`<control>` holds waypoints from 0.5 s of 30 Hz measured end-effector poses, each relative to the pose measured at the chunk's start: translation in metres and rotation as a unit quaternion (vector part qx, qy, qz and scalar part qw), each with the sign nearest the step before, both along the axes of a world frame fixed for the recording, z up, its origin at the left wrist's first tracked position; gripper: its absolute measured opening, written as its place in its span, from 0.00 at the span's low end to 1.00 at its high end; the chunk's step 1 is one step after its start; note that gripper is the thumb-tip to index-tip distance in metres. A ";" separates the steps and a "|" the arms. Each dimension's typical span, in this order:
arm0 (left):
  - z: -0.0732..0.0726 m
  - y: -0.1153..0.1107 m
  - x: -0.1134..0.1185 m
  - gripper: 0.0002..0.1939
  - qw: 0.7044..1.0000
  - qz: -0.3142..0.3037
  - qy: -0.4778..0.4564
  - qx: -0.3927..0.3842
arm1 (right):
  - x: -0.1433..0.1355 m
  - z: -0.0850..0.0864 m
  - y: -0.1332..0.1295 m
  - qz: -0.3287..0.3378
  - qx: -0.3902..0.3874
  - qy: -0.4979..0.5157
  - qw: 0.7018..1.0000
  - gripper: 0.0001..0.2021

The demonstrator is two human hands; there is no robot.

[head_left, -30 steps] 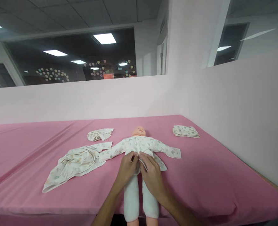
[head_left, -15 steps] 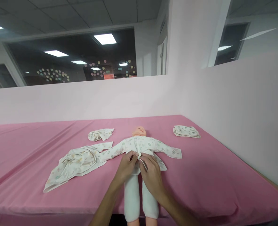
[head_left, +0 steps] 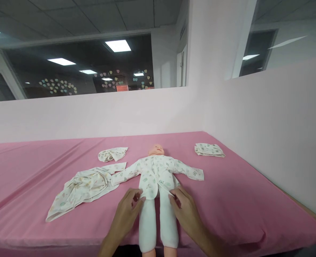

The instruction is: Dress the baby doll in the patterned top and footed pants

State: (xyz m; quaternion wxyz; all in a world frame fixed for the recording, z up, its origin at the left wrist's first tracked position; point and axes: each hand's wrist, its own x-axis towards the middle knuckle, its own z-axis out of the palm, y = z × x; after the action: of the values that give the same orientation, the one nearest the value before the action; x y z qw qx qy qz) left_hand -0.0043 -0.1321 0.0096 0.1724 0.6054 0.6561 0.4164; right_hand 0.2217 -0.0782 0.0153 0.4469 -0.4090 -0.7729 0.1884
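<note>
A baby doll [head_left: 157, 150] lies on its back, dressed in a white printed shirt [head_left: 158, 167] with its sleeves spread wide. Its soft white legs [head_left: 147, 225] point toward me. My left hand [head_left: 130, 207] is at the shirt's lower left hem, thumb and index finger curled close to the cloth. At the lower right hem, my right hand [head_left: 183, 205] pinches the edge of the shirt. The front panels hang together at the chest and part below, over the tops of the legs.
A crumpled printed garment [head_left: 80, 189] lies to the left, touching the doll's sleeve. Behind it is a small bundled cloth [head_left: 113, 154]. A folded printed cloth [head_left: 209, 150] sits at the back right. White walls border the pink sheet [head_left: 240, 200] at the back and right.
Both hands have moved apart and down from the shirt's middle fastening to its lower corners. The front of the shirt now shows and lies flatter. The view has shifted slightly.
</note>
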 end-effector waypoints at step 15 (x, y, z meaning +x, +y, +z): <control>-0.018 0.038 -0.035 0.17 0.993 0.024 0.118 -0.008 | 0.039 -0.011 0.017 0.022 -0.056 -0.091 0.994 0.08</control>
State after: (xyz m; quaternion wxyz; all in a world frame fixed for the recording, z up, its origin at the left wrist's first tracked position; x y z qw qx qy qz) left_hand -0.0396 -0.0945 -0.0087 0.0890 0.6329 0.6895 0.3408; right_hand 0.2606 -0.0609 0.0045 0.3468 -0.4318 -0.8075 0.2032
